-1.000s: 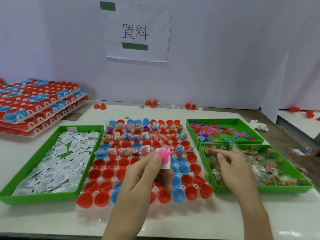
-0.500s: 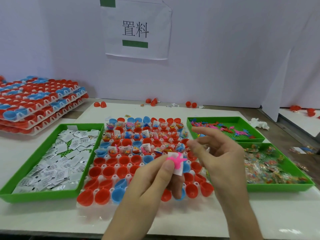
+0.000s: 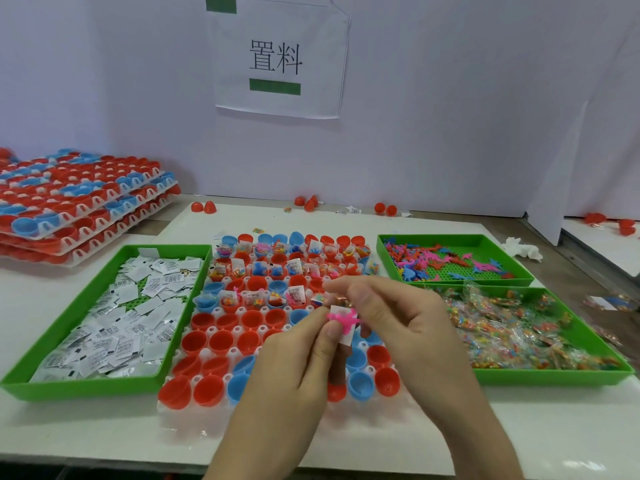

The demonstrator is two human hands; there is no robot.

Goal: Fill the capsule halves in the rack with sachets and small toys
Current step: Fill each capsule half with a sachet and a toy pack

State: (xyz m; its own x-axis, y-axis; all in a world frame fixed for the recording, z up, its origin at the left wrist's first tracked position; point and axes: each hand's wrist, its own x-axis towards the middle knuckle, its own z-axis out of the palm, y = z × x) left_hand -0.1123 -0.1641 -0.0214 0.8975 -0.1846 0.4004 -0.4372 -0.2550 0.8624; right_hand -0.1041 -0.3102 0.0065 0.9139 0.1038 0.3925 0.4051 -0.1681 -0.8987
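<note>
A white rack [image 3: 221, 336] of red and blue capsule halves lies in the middle of the table. Its far rows hold sachets and toys; the near rows are bare cups. Above the rack's right part, my left hand [image 3: 294, 372] pinches a white sachet [image 3: 344, 336] together with a pink toy [image 3: 343, 317] between thumb and fingers. My right hand [image 3: 412, 327] is right beside it, fingers curled, pinching what looks like a small clear packet [image 3: 339, 300] at the fingertips. The hands hide several cups.
A green tray of white sachets [image 3: 86, 389] lies left of the rack. On the right lie a green tray of small plastic toys [image 3: 467, 281] and a green tray of clear bead packets [image 3: 554, 377]. Stacked capsule racks [image 3: 69, 202] stand far left. Loose red halves [image 3: 204, 206] lie by the wall.
My right hand left the bead-packet tray and came left to meet my left hand. The left hand, still holding sachet and pink toy, shifted slightly right.
</note>
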